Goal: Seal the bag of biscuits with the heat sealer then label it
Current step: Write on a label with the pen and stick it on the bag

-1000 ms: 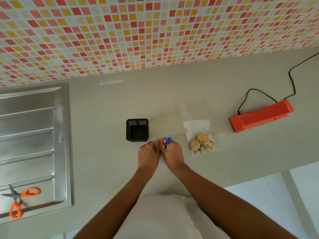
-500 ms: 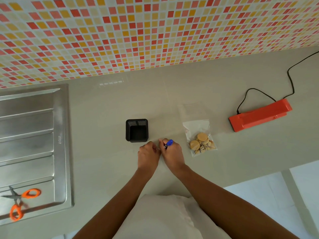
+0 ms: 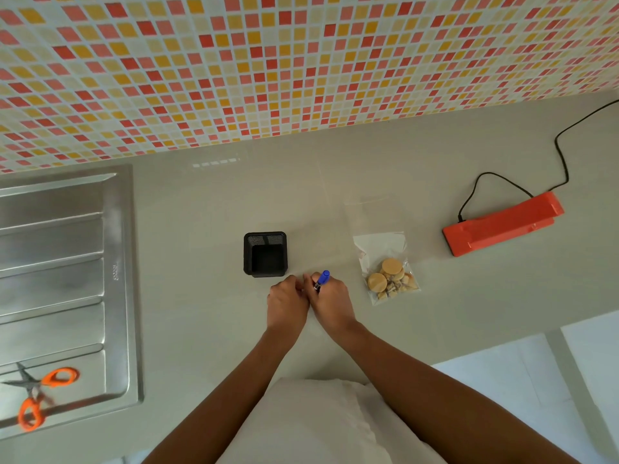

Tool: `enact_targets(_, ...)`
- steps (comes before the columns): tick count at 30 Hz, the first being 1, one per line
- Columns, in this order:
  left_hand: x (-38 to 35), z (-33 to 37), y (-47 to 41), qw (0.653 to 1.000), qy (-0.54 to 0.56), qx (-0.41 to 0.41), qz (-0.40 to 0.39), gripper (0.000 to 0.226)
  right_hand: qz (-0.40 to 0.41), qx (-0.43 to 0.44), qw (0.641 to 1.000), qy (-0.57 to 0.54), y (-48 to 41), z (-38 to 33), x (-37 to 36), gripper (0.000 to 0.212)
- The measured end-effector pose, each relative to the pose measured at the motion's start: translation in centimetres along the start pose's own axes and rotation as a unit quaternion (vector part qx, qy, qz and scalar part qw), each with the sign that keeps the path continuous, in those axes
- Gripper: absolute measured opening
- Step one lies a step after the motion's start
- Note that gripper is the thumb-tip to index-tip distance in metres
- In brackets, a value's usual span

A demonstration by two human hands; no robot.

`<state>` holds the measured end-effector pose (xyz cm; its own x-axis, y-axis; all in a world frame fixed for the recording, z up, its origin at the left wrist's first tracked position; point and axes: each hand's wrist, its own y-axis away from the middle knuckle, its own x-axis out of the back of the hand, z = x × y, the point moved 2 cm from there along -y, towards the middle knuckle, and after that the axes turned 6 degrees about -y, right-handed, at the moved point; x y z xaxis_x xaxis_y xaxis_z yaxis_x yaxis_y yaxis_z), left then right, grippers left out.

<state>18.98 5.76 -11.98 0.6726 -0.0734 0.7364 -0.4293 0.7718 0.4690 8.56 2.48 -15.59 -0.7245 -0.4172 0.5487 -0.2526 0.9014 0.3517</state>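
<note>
A wall of little red, orange and yellow tiles stands behind a grey counter. A black pot sits in the middle of the counter, and both hands are just in front of it. The right hand has its fingers wrapped round a blue marker, with the blue end poking up. The left hand is curled up and touches the right one. I cannot tell if it holds anything, because its fingers hide that spot. Since a second ago almost nothing has moved. The hands stayed in the same place, and the marker only wiggled a little. The bag of biscuits lies flat to the right of the pot, with no hand on it. The orange heat sealer lies farther right of the pot with its black cord. Far left of the pot is a metal sink board with orange scissors on it. I think the sealing part is over and the label part is going on now, maybe small writing.
</note>
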Motion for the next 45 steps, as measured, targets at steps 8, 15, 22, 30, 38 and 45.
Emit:
enact_targets(8, -0.06, -0.13, -0.02, 1.0, -0.006, -0.005, -0.002, 0.014, 0.0, -0.013, 1.0, 0.005, 0.07, -0.32, 0.12, 0.042)
enact_targets(15, -0.1, -0.1, -0.03, 1.0, -0.001, 0.0, -0.002, 0.015, 0.003, -0.018, 1.0, 0.002, 0.14, -0.53, 0.3, 0.043)
enact_targets(22, -0.29, -0.14, -0.09, 1.0, 0.005, -0.002, 0.008, 0.015, 0.015, -0.012, 1.0, -0.004, 0.21, -0.45, 0.36, 0.043)
enact_targets(30, -0.33, -0.2, -0.15, 1.0, -0.015, -0.013, 0.004, 0.012, 0.014, -0.008, 1.0, 0.008, 0.15, -0.5, 0.63, 0.041)
enact_targets(38, -0.35, -0.21, -0.14, 1.0, -0.02, -0.016, 0.002, 0.011, 0.02, -0.013, 1.0, 0.012, 0.16, -0.42, 0.62, 0.042)
enact_targets(45, -0.33, -0.29, -0.15, 0.999, -0.028, -0.017, 0.004, 0.013, 0.014, 0.002, 1.0, 0.025, 0.33, -0.62, 0.37, 0.041)
